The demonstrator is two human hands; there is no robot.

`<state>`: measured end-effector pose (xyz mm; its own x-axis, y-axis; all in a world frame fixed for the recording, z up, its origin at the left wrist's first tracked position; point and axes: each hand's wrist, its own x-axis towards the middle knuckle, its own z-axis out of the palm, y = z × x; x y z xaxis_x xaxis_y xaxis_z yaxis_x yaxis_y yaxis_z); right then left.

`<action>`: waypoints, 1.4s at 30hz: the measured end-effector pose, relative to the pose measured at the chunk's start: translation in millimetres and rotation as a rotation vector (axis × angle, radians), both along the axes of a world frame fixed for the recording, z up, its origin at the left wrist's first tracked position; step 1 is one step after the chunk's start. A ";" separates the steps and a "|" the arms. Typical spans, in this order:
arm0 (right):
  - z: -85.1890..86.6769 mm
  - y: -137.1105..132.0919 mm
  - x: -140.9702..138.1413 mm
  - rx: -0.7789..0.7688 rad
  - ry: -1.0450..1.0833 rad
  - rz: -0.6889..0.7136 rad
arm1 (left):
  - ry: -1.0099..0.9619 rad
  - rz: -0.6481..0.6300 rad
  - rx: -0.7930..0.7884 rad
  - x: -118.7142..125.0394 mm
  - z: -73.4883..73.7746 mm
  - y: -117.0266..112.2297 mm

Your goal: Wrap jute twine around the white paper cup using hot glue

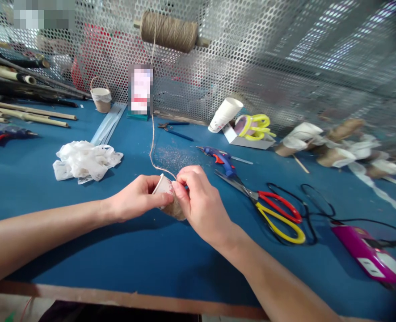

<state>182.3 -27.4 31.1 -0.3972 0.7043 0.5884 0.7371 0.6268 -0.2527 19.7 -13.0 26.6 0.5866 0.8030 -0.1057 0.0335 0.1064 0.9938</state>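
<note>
A paper cup [164,184], its lower part wrapped in twine, is tilted just above the near-middle of the blue desk [117,255], between the two hands. The left hand [142,197] has its fingers closed round the cup's side, thumb across the front. The right hand [200,199] pinches the twine [151,145] between thumb and fingers against the cup; that strand runs up to a big spool [169,31] before the metal mesh. Beyond the right hand lie a blue glue gun [225,163] and scissors [259,197] — one handle red, one yellow. Left of the strand sits a crumpled white lace heap [87,160], with a small basket [102,102] behind it — handle upright.
</note>
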 end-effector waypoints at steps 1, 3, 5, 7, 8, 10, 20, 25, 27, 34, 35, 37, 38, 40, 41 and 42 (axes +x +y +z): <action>0.0 -0.7 -0.3 0.006 -0.004 0.002 | 0.010 0.009 -0.001 0.3 0.6 -0.2; -0.3 -1.9 -0.7 0.013 -0.009 0.006 | 0.019 0.017 -0.002 0.2 1.7 -0.4; -0.2 -2.4 -0.7 0.004 -0.007 0.012 | 0.008 0.014 -0.004 -0.2 2.1 -0.5; 1.5 -1.4 0.6 -0.035 0.015 0.029 | -0.024 0.005 -0.003 -0.6 1.1 -0.5; 3.2 0.1 2.2 -0.056 0.042 0.040 | -0.045 -0.002 -0.002 -0.6 0.0 -0.5; 8.6 6.4 8.8 -0.100 0.102 0.006 | -0.091 -0.026 -0.004 -0.7 -3.2 -0.6; 13.6 88.8 99.0 -0.547 -0.121 -0.852 | 0.124 -0.036 0.532 -7.3 -15.4 4.2; 1.9 113.3 116.4 -0.818 -0.099 -0.856 | 0.157 -0.023 0.524 -5.3 -20.6 7.5; -0.9 116.2 116.2 -0.859 -0.029 -0.835 | 0.164 -0.029 0.506 -4.6 -22.3 7.8; 18.7 79.7 103.8 -0.799 0.366 -0.571 | 0.185 -0.059 0.454 -5.6 -23.1 9.4; 24.5 69.1 100.9 -0.785 0.410 -0.519 | 0.182 -0.063 0.448 -5.7 -23.0 9.9; 34.5 46.8 94.7 -0.830 0.451 -0.418 | 0.179 -0.071 0.438 -6.1 -22.7 10.9; 38.1 36.1 91.4 -0.857 0.453 -0.379 | 0.181 -0.074 0.434 -6.4 -22.6 11.1; 41.8 17.2 84.8 -0.881 0.449 -0.288 | 0.188 -0.086 0.430 -7.2 -22.4 11.1; 42.1 9.6 81.7 -0.883 0.449 -0.212 | 0.192 -0.094 0.429 -7.7 -22.3 11.1; 41.7 3.3 78.6 -0.884 0.440 -0.158 | 0.195 -0.101 0.427 -8.2 -22.2 11.0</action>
<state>261.0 -24.1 72.8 -0.1336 0.9860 -0.1001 0.5243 -0.0154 -0.8514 11.5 -1.9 4.4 0.6659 0.7386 0.1052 0.2126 -0.3231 0.9222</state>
